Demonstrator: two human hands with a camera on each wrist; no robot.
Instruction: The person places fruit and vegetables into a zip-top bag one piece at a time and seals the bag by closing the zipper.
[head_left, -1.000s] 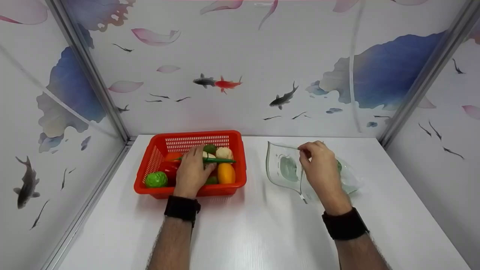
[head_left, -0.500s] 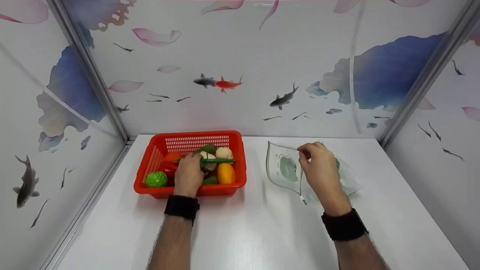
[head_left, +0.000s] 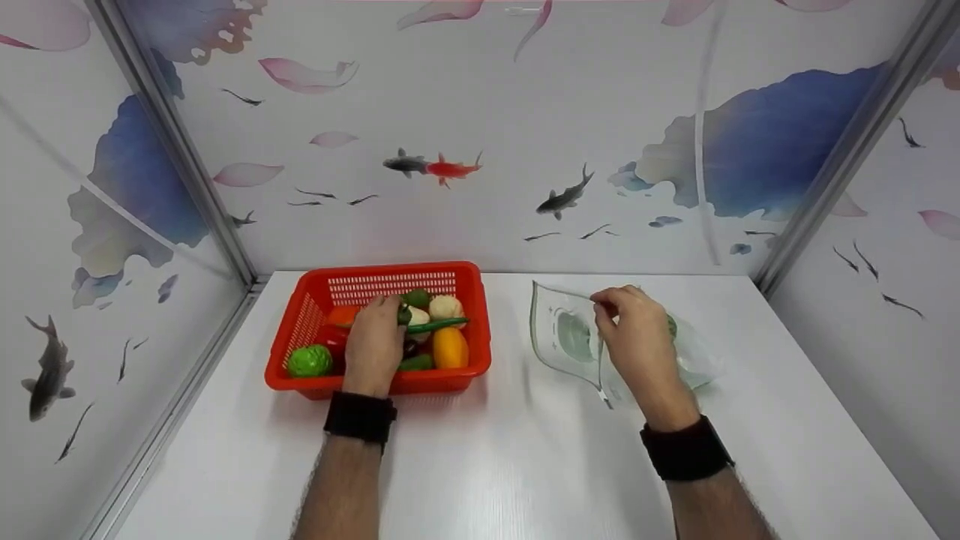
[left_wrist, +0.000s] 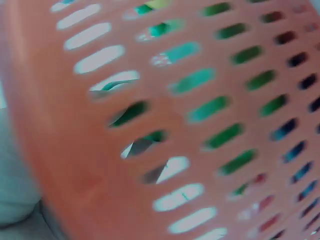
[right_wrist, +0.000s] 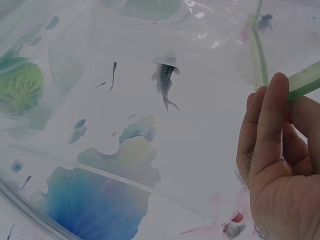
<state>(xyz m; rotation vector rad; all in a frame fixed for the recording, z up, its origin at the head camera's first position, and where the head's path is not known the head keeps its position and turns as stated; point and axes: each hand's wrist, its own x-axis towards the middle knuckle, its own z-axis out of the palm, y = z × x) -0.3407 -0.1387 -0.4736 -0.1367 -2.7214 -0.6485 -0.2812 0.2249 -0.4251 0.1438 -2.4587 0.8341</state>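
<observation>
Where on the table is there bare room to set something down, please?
The white table is bare between the red basket and the clear bag, and nearer, between the black wristbands. It is crowded inside the basket, where produce lies around the left grip, and at the bag, whose edge the right grip pinches.

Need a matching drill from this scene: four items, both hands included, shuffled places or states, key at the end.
1. right hand
2. bright green, round, leafy vegetable
3. left hand
4. smooth, oval, yellow-orange item

A. near-right corner of the red perforated plastic basket
B. near the middle of that basket
C. pinching the edge of a clear, green-edged plastic bag
D. near-left corner of that basket

Pairs: 1-C, 2-D, 3-B, 4-A
</observation>
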